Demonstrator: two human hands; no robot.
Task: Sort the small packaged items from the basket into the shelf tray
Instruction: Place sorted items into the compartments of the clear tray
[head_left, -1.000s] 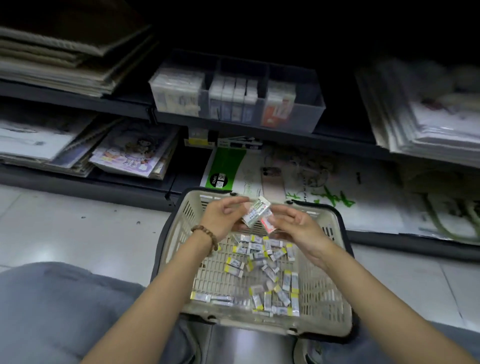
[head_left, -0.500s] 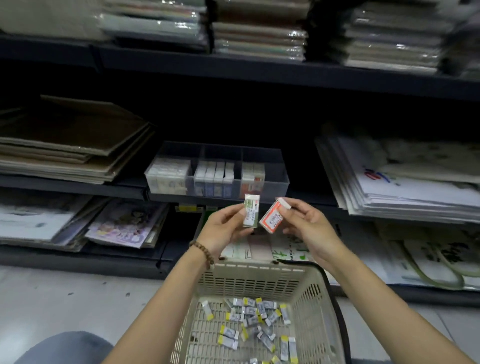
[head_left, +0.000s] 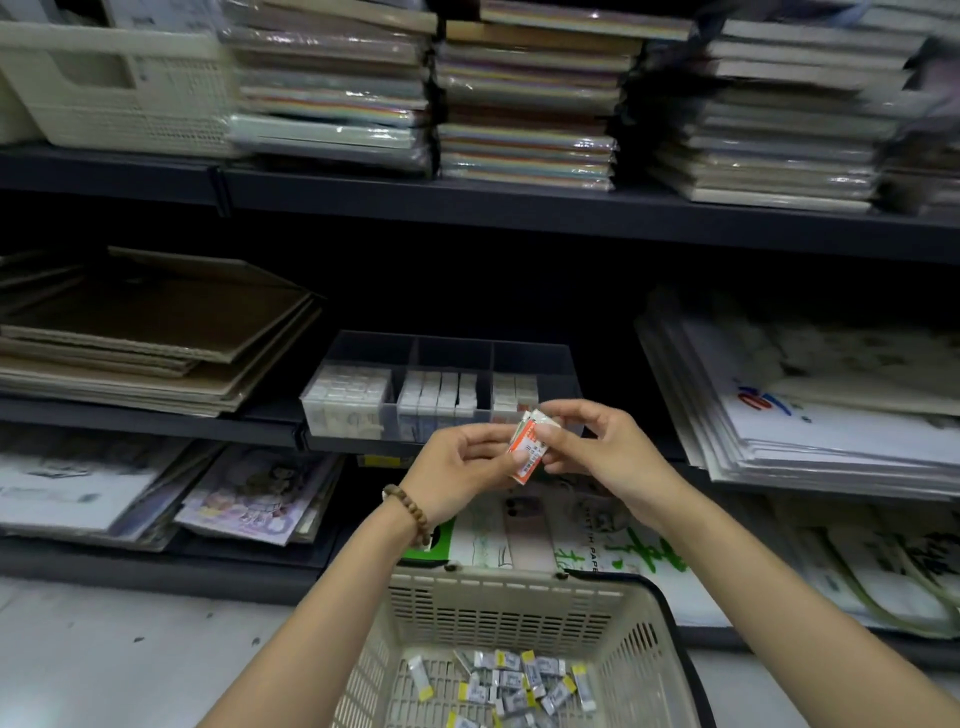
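Note:
Both hands are raised just in front of the clear divided shelf tray (head_left: 535, 356). My left hand (head_left: 457, 475) and my right hand (head_left: 597, 449) together pinch small packets (head_left: 529, 448), the front one orange and white, pressed against a second packet behind it. The tray has three compartments, each with rows of small boxes; its right compartment sits directly behind the packets. Below, a beige plastic basket (head_left: 498, 597) with black handles holds several loose packaged items (head_left: 511, 686) with yellow ends.
Dark shelving carries cardboard sheets (head_left: 156, 332) left of the tray and paper packs (head_left: 810, 395) to the right. Wrapped paper stacks (head_left: 524, 98) and a white basket (head_left: 119, 88) fill the top shelf. Booklets (head_left: 254, 499) lie on the lower shelf. Pale floor at bottom left.
The view tilted upward and the hands rose from over the basket to the tray front. The two packets, held apart half a second ago, are now pressed together between both hands.

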